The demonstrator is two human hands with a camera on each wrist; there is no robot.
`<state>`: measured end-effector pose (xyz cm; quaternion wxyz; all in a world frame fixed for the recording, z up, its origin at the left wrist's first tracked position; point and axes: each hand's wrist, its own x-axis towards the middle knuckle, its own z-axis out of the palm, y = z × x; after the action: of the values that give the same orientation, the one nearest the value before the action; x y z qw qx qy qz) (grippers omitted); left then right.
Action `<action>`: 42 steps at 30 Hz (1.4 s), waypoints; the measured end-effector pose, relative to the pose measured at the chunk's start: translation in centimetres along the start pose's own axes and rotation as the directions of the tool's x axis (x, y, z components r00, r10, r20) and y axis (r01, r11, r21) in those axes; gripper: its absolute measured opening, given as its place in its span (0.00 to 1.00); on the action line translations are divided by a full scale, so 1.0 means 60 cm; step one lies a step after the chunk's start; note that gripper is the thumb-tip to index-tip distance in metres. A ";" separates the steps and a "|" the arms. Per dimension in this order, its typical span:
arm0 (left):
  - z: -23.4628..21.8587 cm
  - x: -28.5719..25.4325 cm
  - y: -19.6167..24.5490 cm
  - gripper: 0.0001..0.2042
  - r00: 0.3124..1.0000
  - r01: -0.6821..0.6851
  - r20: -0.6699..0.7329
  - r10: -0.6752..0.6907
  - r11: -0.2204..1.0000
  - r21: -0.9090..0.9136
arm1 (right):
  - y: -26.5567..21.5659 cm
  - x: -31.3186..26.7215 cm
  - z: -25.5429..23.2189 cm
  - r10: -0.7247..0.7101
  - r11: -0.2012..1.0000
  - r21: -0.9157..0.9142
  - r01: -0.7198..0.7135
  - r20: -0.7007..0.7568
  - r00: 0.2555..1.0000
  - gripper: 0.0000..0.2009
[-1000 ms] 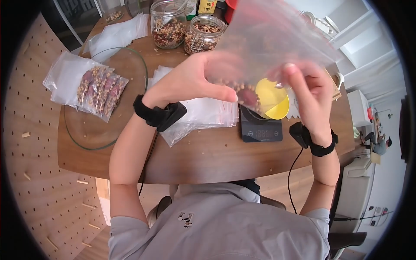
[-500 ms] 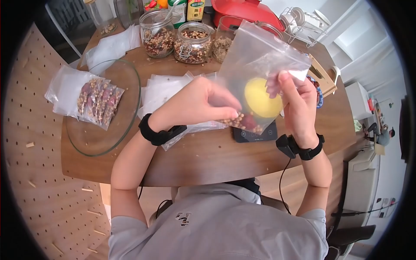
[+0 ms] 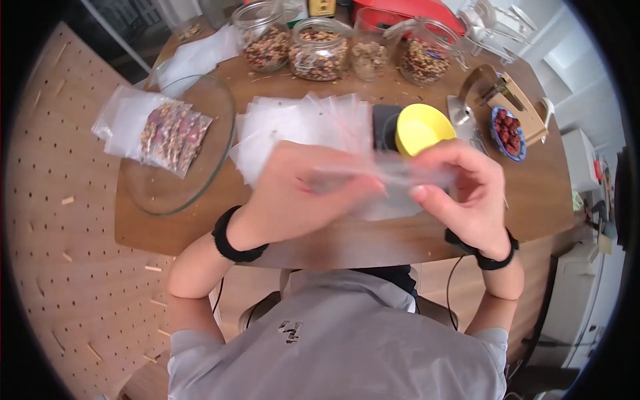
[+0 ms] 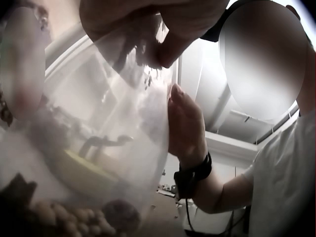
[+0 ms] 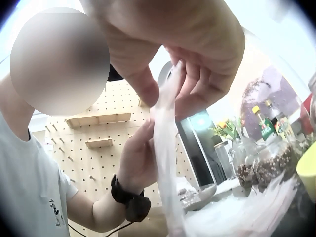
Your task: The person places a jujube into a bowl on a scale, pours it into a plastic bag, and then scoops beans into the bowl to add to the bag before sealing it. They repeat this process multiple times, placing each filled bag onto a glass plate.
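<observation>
Both hands hold one clear plastic bag [image 3: 393, 175] by its upper edge, above the front of the table. The left hand [image 3: 303, 193] pinches one side of the edge; the right hand [image 3: 470, 190] pinches the other, thumb and fingers bent. Seen from the left wrist, the bag [image 4: 113, 123] hangs with pale beans [image 4: 74, 219] and a dark round piece [image 4: 121, 215] at its bottom. In the right wrist view the bag [image 5: 165, 153] appears edge-on below the fingers. Motion blurs the bag's top in the head view.
Flat bags [image 3: 267, 133] lie behind the left hand. A yellow bowl [image 3: 423, 130] stands on a dark scale [image 3: 385, 123]. Filled bags [image 3: 175, 137] rest in a glass dish [image 3: 230, 127] at left. Jars [image 3: 320, 57] line the back; a bowl of red dates [image 3: 508, 133] is at right.
The bag has come down and turned edge-on to the head view. The left hand has shifted from the bag's lower side to its upper edge, nearer the right hand.
</observation>
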<state>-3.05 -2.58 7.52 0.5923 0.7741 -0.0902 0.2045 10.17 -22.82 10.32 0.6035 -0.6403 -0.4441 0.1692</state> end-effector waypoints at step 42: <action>-0.616 -0.107 0.022 0.18 0.501 0.456 -0.865 0.028 0.841 0.291 | 0.117 -0.246 -0.098 0.315 0.935 -0.081 -0.344 -0.254 0.915 0.06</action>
<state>-17.10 31.67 13.89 0.3670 0.7033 0.3624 0.4893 9.04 -37.02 0.35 0.5741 -0.7577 -0.2640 0.1630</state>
